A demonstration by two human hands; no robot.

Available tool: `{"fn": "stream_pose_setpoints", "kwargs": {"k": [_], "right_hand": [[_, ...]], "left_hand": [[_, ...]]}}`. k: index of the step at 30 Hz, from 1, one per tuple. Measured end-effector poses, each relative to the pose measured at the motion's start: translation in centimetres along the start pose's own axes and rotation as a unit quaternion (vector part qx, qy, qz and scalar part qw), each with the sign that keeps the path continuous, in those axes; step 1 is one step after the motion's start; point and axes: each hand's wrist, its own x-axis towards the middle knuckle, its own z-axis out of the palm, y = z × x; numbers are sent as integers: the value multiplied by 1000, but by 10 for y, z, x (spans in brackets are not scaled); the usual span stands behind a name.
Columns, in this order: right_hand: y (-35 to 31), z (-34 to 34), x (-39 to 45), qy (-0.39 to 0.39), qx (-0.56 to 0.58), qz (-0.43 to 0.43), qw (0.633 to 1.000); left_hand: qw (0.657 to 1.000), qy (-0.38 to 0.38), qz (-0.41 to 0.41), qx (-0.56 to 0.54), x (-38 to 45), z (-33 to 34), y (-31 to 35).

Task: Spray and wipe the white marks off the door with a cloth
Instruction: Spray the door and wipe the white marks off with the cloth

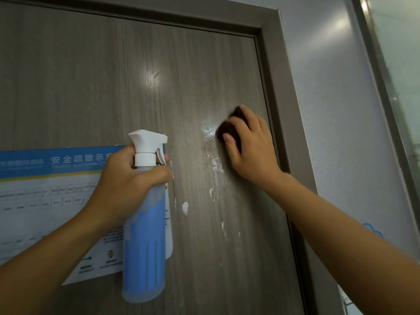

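A grey-brown wood-grain door (pixel 113 76) fills the view. White marks (pixel 185 208) run down its right half, with a wet smeared patch (pixel 210 133) above them. My right hand (pixel 250 151) presses a dark brown cloth (pixel 229 126) flat against the door just right of the wet patch, thumb and fingers curled over the cloth. My left hand (pixel 127 180) grips the neck of a translucent spray bottle (pixel 145 246) with blue stripes and a white trigger head (pixel 147 142), held upright in front of the door, nozzle pointing right.
A blue and white evacuation notice (pixel 45 201) is stuck on the door's left part, behind the bottle. The grey door frame (pixel 284 110) borders the door on the right, then a pale wall (pixel 336 133) and a glass panel (pixel 400 64).
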Motion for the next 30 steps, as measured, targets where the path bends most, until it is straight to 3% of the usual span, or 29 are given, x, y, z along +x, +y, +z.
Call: {"fn": "stream_pose_setpoints", "kwargs": {"k": [6,11,15,25,30], "right_hand": [[-4,9,28,13,3,11,1000],[-7,-1,-56,-18,46,-37,998],[-6,-6,-106,-43,45,-22,998],[-15,12,30,23,14,79,997],[-18,7,-8,-6,37,-5,999]], "left_hand": [[1000,3,4,-3,0,0,-2],[1000,-1,5,-12,1,0,-4],[1000,-2,6,-17,1,0,-5],[1000,-14,9,-11,2,-2,-6],[1000,-19,7,-11,1,-3,-6]]}}
